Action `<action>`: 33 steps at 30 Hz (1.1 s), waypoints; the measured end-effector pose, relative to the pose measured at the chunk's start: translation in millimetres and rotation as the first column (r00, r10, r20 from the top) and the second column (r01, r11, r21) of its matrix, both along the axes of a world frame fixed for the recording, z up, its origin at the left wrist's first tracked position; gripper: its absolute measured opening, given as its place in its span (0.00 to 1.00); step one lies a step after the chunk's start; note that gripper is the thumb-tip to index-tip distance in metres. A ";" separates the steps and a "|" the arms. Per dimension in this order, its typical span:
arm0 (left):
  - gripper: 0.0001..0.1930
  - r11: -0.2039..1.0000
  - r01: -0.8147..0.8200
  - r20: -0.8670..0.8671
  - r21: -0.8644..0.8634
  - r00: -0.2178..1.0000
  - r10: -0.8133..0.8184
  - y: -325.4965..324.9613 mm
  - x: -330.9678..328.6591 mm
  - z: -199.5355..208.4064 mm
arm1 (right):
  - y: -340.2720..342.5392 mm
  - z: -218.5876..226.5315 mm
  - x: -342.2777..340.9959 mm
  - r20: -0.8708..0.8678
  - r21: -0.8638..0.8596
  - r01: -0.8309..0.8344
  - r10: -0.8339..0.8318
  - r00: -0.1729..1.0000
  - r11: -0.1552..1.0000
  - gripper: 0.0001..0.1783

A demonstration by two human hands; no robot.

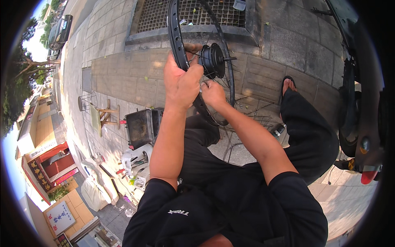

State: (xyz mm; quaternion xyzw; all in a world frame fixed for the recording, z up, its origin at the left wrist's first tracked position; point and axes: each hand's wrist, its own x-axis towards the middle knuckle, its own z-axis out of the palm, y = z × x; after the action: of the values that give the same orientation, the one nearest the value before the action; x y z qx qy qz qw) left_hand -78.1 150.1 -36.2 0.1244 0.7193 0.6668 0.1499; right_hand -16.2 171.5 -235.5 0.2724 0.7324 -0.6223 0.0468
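A black wheel rim (177, 39) stands nearly upright in front of me, with a black hub motor (212, 61) inside it and a few thin spokes running between the two. My left hand (181, 82) is closed round the near side of the rim, its fingertips reaching toward the hub. Just below the hub, my right hand (213, 94) has its fingers pinched together close to the rim and my left wrist. Something small and pale shows at those fingertips, too small to name. The hub's axle sticks out to the right.
Loose spokes (257, 110) are scattered on the paving beneath the wheel, near a dark power tool (278, 131). An open black toolbox (139, 128) and a wooden stool (108, 116) stand left. A metal grate (193, 16) lies ahead; a dark vehicle (362, 119) is at right.
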 end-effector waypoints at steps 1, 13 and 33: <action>0.24 1.000 0.011 -0.009 -0.016 1.000 -0.011 0.8 -1.1 0.3 | -1.9 -4.7 0.7 -0.028 -0.020 0.005 -0.006 1.000 1.000 0.23; 0.23 0.999 -0.012 -0.017 -0.034 1.000 0.011 -2.6 -0.8 1.3 | -2.3 21.0 -8.3 0.118 -0.380 0.141 -0.103 0.988 0.914 0.22; 0.22 1.000 -0.026 0.015 -0.002 1.000 0.026 -12.4 -8.7 -0.9 | -4.1 44.5 3.4 0.174 -0.821 0.137 0.013 0.985 0.554 0.16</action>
State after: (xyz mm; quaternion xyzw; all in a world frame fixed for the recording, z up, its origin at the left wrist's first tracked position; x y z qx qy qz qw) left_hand -86.8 137.7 -37.1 0.1097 0.7203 0.6690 0.1469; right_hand -12.7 167.3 -191.0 0.2926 0.3368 -0.8709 0.2059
